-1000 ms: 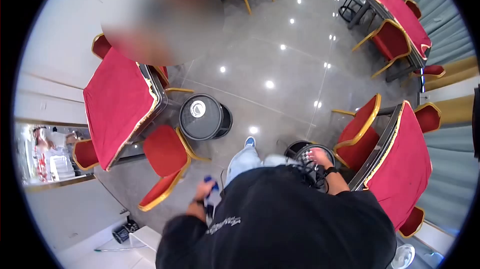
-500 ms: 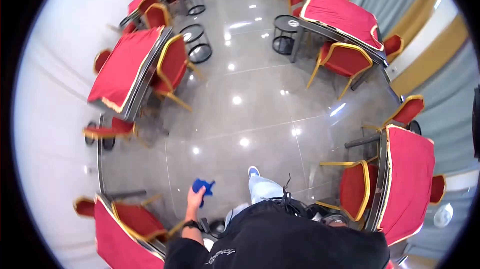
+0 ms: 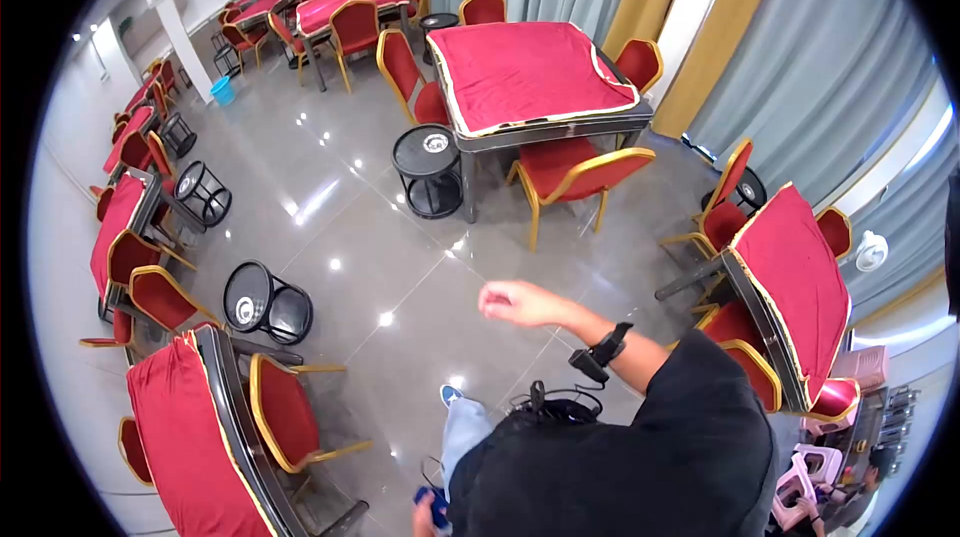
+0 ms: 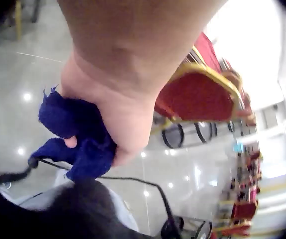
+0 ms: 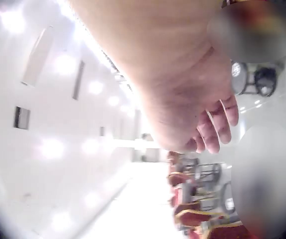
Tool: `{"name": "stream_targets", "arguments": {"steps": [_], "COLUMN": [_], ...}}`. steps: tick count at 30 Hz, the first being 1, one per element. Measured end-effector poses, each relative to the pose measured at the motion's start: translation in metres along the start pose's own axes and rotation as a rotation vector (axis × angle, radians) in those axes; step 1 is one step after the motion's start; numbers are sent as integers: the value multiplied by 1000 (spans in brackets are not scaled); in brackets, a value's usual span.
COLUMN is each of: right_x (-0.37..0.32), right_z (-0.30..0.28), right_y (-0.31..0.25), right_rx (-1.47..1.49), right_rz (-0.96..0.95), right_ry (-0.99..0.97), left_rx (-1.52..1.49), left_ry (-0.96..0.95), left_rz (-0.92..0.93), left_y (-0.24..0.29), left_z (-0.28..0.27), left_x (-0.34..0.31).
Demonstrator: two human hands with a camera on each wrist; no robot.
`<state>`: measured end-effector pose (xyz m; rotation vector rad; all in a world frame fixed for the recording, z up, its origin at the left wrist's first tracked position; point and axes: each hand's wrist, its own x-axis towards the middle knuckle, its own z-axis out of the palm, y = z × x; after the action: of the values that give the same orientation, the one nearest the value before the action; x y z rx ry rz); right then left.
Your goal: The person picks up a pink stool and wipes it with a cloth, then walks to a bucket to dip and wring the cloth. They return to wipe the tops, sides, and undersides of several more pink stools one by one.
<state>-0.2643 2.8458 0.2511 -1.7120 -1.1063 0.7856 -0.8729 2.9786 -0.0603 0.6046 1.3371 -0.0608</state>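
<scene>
My left hand (image 3: 424,519), low by my left side in the head view, grips a crumpled blue cloth (image 3: 438,504). In the left wrist view the cloth (image 4: 85,134) bunches out between thumb and fingers, and one fingertip pokes through its folds. My right hand (image 3: 520,304) is raised in front of my body, above the grey tiled floor (image 3: 400,347). Its fingers (image 5: 223,130) hang loosely bent in the right wrist view, holding nothing. A black strap with a small device (image 3: 600,352) sits on the right wrist.
A table with a red cover (image 3: 530,72) stands ahead, with a red chair (image 3: 575,177) at its near side and a round black stand (image 3: 430,167) by its corner. Other covered tables stand left (image 3: 180,427) and right (image 3: 795,267). Another round stand (image 3: 265,302) is at front left.
The view has swung to the right, bringing another table ahead. My right hand has left the round stand beside me and risen in front. The left hand still holds the blue cloth, now lower in view.
</scene>
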Motion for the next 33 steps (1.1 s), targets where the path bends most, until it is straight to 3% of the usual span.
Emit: {"name": "stream_targets", "arguments": {"steps": [1,2,3,4,5,6,7,9,12,15,16,18,19,20,22,26,30,33], "right_x": [32,67,99,130,154,185,217,286,405,534,579,668,714,757,844,1012,1176,1328], "right_z": [-12,-25,-35,-41,-47,-51,-51,-59,-68,-81,-84,-92,-98,-103,-111,-122,-152,-175], "right_y": [-59,-114,-160,-200,-238,-269,-288,-320,-332,-326,-327,-335,-340,-345,-352,-350,-321,-244], "right_rx": [-10,-18,-55,-58,-22,16,30,-69,-100,-22,9,75,101,121,144,199,142,141], "right_rz": [-45,-98,-195,-335,-446,-556,-685,-911,-1079,-1185,-1213,-1252,-1266,-1277,-1292,-1271,-1034,-513], "right_ry": [-23,-44,-63,-75,-109,-142,-120,-136,-167,-231,-260,-313,-337,-362,-402,-414,-371,-424], "left_rx": [42,303,321,592,614,666,723,796,902,803,878,817,663,400,400,270,287,350], "left_ry": [-48,44,-80,-41,-52,4,61,170,308,302,406,429,294,114,229,265,210,198], "left_rz": [87,312,337,438,542,656,769,851,871,791,666,540,357,566,113,13,-31,19], "left_y": [61,150,213,303,343,399,464,583,715,777,793,806,813,783,824,865,1010,1171], "left_z": [3,53,54,87,69,73,87,136,164,133,124,104,96,63,93,92,100,114], "left_x": [28,2,33,10,83,111,131,113,139,198,205,220,228,276,229,257,350,431]}}
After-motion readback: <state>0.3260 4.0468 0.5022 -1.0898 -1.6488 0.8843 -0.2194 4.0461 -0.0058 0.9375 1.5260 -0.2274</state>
